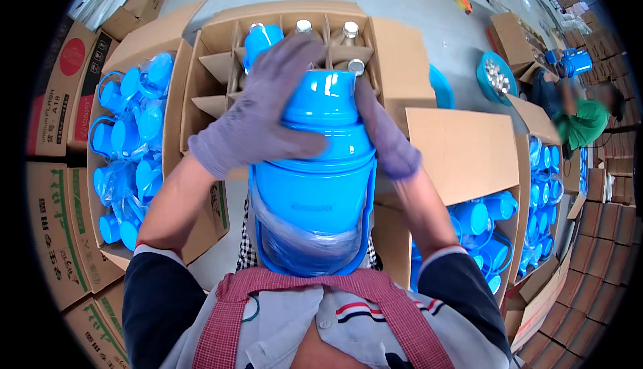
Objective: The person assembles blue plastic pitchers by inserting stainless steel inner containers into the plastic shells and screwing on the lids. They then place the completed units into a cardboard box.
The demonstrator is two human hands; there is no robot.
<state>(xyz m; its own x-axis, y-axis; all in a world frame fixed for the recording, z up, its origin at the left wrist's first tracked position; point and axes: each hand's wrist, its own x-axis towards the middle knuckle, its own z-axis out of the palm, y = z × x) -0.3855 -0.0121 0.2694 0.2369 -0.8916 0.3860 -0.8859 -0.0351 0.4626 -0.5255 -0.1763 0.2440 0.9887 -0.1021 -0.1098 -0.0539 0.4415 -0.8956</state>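
Two gloved hands clamp one blue plastic flask shell (315, 181) against my chest.

I see my left hand (258, 117) spread over the shell's top and near shoulder, fingers curled down and pressing on it, while my right hand (385, 134) wraps the far side, fingers closed round the neck; I judge the base is braced on my apron (408, 322) so the top can be worked. A clear film bag (301, 238) clings round the shell's lower part. Straight ahead, a divided cardboard carton (221, 67) holds silvery glass liners (349, 30) upright in the cells along its far edge, near cells bare. Boxes of blue lids and cups (130, 134) sit at my left, blue shells (479, 225) in the box at my right.
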